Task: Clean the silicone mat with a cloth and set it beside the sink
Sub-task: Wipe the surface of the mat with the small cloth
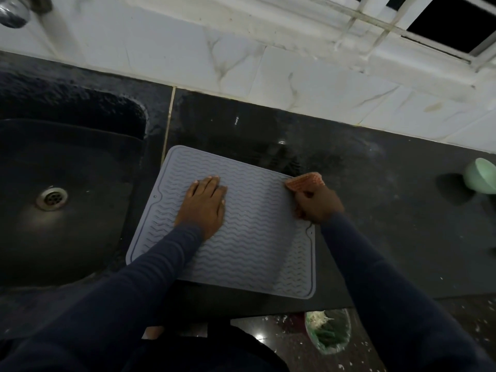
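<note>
A grey silicone mat with wavy ridges lies flat on the dark counter, just right of the sink. My left hand presses palm-down on the middle of the mat, fingers spread slightly. My right hand is closed on an orange cloth at the mat's far right edge, with the cloth touching the mat's rim.
The dark sink has a metal drain and a tap above its far left. A pale green bowl stands at the counter's right. A white tiled wall backs the counter. Below the counter's front edge lies a plastic bag with scraps.
</note>
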Available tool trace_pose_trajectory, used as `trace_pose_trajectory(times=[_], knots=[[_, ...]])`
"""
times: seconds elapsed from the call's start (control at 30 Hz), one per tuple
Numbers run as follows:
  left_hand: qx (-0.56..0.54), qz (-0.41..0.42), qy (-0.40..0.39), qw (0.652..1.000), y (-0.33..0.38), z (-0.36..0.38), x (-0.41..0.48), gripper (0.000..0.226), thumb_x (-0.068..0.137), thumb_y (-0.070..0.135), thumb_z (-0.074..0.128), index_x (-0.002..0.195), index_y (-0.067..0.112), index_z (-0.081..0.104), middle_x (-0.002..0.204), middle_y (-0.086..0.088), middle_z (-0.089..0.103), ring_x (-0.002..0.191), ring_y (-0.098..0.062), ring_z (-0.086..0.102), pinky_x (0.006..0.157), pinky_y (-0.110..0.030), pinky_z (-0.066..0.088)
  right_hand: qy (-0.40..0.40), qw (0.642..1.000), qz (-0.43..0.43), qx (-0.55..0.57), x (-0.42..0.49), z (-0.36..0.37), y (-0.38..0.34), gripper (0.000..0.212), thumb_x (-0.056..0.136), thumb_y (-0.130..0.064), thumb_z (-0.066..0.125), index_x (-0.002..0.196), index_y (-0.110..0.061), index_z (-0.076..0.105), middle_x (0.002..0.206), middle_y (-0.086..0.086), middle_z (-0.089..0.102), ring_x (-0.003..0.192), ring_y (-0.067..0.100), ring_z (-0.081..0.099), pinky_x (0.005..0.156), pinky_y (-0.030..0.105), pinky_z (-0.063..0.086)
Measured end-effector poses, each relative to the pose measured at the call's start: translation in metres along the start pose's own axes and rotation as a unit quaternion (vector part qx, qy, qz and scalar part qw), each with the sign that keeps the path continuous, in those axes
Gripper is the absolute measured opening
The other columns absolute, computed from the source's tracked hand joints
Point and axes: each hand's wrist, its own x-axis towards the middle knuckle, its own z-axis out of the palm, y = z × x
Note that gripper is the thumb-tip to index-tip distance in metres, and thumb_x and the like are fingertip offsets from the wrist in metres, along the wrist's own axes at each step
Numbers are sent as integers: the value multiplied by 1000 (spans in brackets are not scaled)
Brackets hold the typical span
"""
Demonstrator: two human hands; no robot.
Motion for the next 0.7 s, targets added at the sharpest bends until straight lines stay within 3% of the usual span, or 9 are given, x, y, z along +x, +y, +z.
trace_pose_trajectory(times=[0.1,0.23,0.33,0.47,0.57,0.63,0.7], knots=[[-5,3,0,1000,0,0,0,56,94,36,18,138,15,45,150,-8,35,140,-24,28,116,-42,11,35,999,-38,14,-16,21,-13,51,84,-67,46,103,-24,67,107,7,66,102,33,60,90,46,50],[-5,4,3,1000,2,-1,0,51,96,35,23,139,15,43,151,-8,34,141,-23,26,116,-41,9,92,987,-52,118,-13,27,-24,16,90,-29,58,99,-21,68,106,7,67,97,28,63,81,32,49],[-4,5,9,1000,2,-2,-1,46,98,33,30,139,17,42,152,-7,33,141,-23,25,116,-41,7,81,956,-166,228,-26,27,-67,18,90,-24,57,108,-28,60,100,0,66,87,19,65,75,36,55],[1,3,9,1000,3,-2,1,48,97,34,28,141,17,38,148,-8,39,138,-24,30,117,-42,11,-3,957,-260,131,-38,47,-125,51,96,-42,47,143,-39,28,124,4,61,106,23,61,92,39,48],[12,2,7,1000,3,0,1,49,95,34,27,139,16,41,147,-7,40,139,-24,30,116,-42,11,48,984,-173,6,-28,60,-132,41,91,-42,50,131,-30,47,126,4,60,116,30,53,99,46,39],[15,0,5,1000,2,0,0,50,95,34,28,140,16,42,149,-7,38,139,-24,29,116,-42,11,55,985,-161,-39,-23,58,-119,35,88,-46,51,119,-31,55,115,2,64,109,29,57,92,45,41],[9,0,6,1000,1,0,0,51,95,35,25,138,17,44,151,-7,35,140,-23,27,116,-41,10,31,986,-166,5,-14,52,-92,31,85,-46,53,113,-35,57,103,-5,66,95,21,62,78,35,44]])
